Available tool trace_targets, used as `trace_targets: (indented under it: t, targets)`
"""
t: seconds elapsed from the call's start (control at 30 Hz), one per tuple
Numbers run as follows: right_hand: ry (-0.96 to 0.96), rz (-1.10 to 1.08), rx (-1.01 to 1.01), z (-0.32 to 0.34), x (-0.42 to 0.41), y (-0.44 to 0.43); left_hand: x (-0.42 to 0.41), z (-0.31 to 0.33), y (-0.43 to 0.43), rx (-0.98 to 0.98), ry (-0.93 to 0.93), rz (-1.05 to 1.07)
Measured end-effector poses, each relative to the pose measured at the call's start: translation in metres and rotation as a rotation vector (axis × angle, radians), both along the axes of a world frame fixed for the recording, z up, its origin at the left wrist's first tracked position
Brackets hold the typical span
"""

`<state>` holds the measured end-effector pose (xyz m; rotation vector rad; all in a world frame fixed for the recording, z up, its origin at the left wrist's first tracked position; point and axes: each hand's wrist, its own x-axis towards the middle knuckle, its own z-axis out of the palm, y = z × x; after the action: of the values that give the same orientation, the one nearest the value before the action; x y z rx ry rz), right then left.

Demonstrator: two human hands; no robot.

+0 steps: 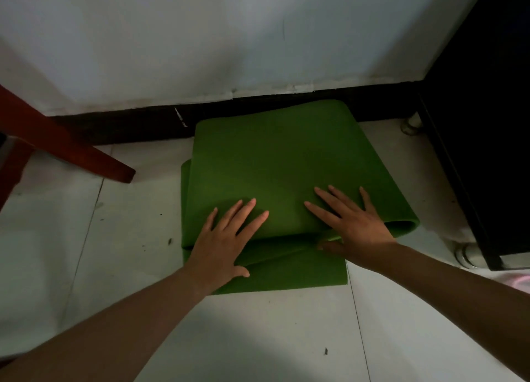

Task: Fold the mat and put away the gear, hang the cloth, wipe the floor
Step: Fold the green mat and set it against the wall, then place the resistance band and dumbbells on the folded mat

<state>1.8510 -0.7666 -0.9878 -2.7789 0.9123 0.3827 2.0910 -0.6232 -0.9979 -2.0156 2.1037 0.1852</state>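
I read both hands flat and fully spread on the green foam mat (275, 163); neither hand encloses anything. The left hand (226, 241) presses palm-down on the near-left part of the folded stack, fingers extended, thumb lying on the lower layer that projects toward me; the right hand (355, 223) presses palm-down just beside it on the near-right part, fingers splayed over the top layer, thumb tucked under the rounded fold edge, so I cannot tell how much of the thumb bears on the lower layer. The mat lies folded in several loose layers directly under both palms on the pale tiled floor (258, 333); its far edge, beyond the fingertips, touches the dark skirting board (129, 123) at the foot of the white wall (200, 37). Left of the left hand, well apart, a red-brown wooden furniture leg (86, 155) slants to the floor; right of the right hand stands a black cabinet (484, 123), with a small castor (413, 123) at its far corner.
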Motion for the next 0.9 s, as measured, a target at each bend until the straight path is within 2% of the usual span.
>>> trace_targets:
  t: [0.17, 0.37, 0.47, 0.57, 0.63, 0.77, 0.9]
  targets:
    - [-0.056, 0.001, 0.044, -0.005, 0.011, -0.001, 0.030, 0.008, -0.008, 0.040, 0.018, 0.107]
    - [-0.163, -0.027, 0.083, -0.003, 0.008, -0.001, 0.028, -0.002, -0.005, 0.019, 0.015, 0.125]
    - [-0.267, -0.079, 0.062, -0.002, 0.005, 0.005, 0.021, 0.001, -0.003, -0.047, 0.081, 0.166]
    - [-0.306, -0.105, 0.047, 0.004, 0.000, 0.014, 0.007, 0.013, -0.004, -0.036, 0.166, 0.211]
    - [-0.316, -0.125, 0.058, 0.015, -0.005, 0.024, -0.002, 0.021, -0.010, -0.044, 0.194, 0.167]
    - [-0.243, -0.239, 0.072, 0.041, -0.031, 0.050, -0.030, 0.030, -0.022, -0.054, 0.332, 0.043]
    - [-0.052, -0.397, 0.121, 0.068, -0.073, 0.078, -0.070, 0.036, -0.032, -0.089, 0.455, -0.087]
